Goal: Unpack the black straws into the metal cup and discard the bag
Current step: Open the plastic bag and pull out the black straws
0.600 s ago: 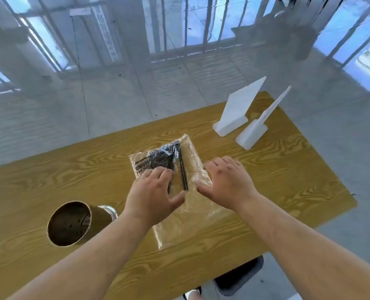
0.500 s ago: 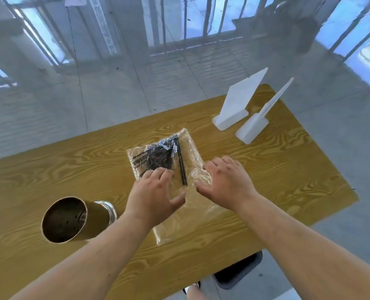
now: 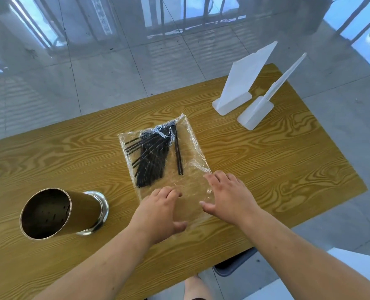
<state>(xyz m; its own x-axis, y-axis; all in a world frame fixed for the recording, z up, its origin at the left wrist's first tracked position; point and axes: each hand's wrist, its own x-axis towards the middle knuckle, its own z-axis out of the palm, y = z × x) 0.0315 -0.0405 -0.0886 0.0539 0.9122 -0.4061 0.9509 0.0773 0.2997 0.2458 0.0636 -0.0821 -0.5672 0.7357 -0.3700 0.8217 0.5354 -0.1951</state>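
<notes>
Here, two bare hands rest on the lower end of a clear plastic bag (image 3: pixel 193 148) that lies flat at the centre of the frame on a wood-grain counter (image 3: pixel 277 161).

The left hand (image 3: pixel 158 213) sits on the bag's lower left corner. Its fingers (image 3: pixel 164 192) are bent, close together, with the tips down on the film, and the thumb is stretched out to the right over the bag's lower edge. The right hand (image 3: pixel 229 198) covers the lower right corner, its fingers (image 3: pixel 214 177) loosely spread and laid straight on the plastic, thumb pointing left toward the other hand. Neither hand is seen pinching the film.

The black straws (image 3: pixel 151 161) are inside the bag, bunched in its upper left part and fanning out toward the left edge, with a stray pair lying straight just right of the bundle. The bundle's lower tips end just above the left fingers without touching them.

The metal cup (image 3: pixel 60 213) stands at lower left, mouth toward the camera, beside the left wrist and apart from the bag. Two white plastic stands (image 3: pixel 240 83) occupy the counter's upper right corner, on a pale tiled floor (image 3: pixel 114 61).
</notes>
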